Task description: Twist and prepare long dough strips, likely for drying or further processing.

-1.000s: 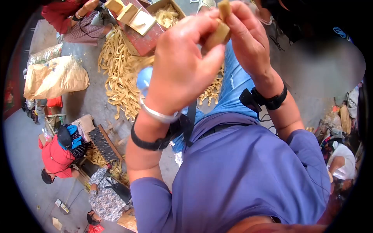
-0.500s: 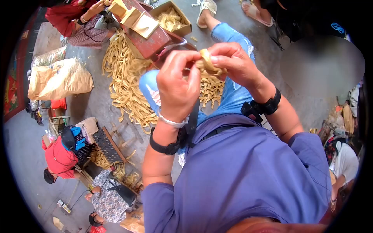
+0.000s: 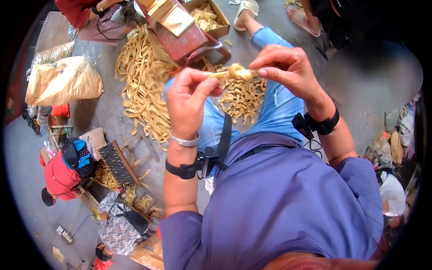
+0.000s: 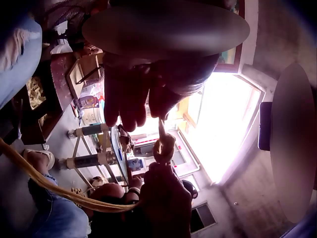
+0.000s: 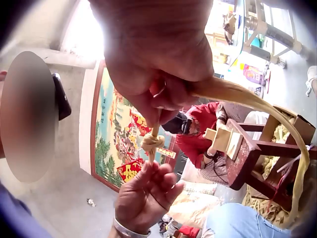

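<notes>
A tan, flat strip with a knot (image 3: 237, 73) in it is stretched between the two hands, above the lap. My left hand (image 3: 189, 96) pinches the strip between thumb and fingers on one side of the knot. On the other side, my right hand (image 3: 288, 69) pinches it with thumb and forefinger. In the right wrist view the knot (image 5: 152, 143) looks snug, and a long loose tail of the strip (image 5: 257, 101) curves down from the right hand. A pile of short knotted pieces (image 3: 243, 99) lies on the floor between the legs.
Long tan strips (image 3: 141, 85) lie heaped on the floor at the left. A red-brown wooden bench (image 3: 182, 48) and a cardboard box (image 3: 220, 31) of tan pieces stand ahead. A brown sack (image 3: 65, 85) lies farther left. Other people (image 3: 63, 175) sit around.
Both hands have come down from near the head and moved apart. The loose loop seen half a second ago is now a knot on the strip drawn out between them.
</notes>
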`<state>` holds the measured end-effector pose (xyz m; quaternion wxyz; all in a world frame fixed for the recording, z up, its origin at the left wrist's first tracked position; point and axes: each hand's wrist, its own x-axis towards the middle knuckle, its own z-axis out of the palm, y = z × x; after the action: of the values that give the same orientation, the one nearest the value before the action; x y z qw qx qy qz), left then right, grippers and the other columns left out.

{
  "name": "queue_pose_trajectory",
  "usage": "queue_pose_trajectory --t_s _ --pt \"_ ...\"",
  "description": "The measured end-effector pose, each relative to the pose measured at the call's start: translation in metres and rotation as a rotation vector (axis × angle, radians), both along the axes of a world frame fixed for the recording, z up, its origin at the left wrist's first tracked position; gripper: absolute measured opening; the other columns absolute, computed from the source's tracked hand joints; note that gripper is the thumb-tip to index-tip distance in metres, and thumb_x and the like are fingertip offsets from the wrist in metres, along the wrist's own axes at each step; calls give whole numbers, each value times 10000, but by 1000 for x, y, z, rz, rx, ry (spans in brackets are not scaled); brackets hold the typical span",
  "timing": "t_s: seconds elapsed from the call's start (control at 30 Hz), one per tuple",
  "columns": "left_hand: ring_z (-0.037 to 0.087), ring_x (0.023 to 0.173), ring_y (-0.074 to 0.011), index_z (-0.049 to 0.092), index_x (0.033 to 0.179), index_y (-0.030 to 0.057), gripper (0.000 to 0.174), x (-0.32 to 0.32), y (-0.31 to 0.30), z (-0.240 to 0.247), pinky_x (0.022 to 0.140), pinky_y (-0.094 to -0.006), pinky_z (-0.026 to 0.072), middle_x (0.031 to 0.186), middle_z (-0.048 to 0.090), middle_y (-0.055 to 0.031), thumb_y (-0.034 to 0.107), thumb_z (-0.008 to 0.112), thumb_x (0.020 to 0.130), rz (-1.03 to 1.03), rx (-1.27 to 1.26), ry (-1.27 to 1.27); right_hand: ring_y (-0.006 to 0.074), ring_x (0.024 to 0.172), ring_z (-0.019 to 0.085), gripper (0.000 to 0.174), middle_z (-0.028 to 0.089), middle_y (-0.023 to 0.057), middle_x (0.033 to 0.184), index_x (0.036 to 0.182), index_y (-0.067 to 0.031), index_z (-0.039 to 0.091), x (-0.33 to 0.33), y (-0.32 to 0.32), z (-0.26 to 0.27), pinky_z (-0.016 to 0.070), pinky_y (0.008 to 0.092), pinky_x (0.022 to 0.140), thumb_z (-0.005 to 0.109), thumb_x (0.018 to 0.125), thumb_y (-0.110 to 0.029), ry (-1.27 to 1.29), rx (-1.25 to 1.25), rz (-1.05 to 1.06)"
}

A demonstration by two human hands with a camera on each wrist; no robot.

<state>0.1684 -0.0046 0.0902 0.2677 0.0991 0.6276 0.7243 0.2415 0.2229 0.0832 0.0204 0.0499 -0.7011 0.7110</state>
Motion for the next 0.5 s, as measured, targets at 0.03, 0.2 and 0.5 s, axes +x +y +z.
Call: queue_pose_trajectory --t_s 0.03,0.2,0.5 --pt "651 778 -162 581 931 -18 170 -3 -1 -3 715 -281 540 845 656 -85 62 688 825 -2 19 97 87 779 591 128 637 35 832 938 22 685 -1 -1 2 461 214 669 675 824 -36 20 32 2" --pt "625 904 -163 548 986 24 369 -22 9 29 822 -277 499 919 645 -62 159 786 738 -256 -220 569 131 745 604 102 641 60 791 892 1 690 -19 -14 9 470 241 664 691 795 -34 170 201 79" --pt "491 554 13 557 776 45 118 -25 1 32 476 -152 365 647 540 56 11 670 782 -259 -234 188 137 694 592 101 630 77 778 845 17 691 -28 3 25 455 235 615 695 749 44 220 284 48"
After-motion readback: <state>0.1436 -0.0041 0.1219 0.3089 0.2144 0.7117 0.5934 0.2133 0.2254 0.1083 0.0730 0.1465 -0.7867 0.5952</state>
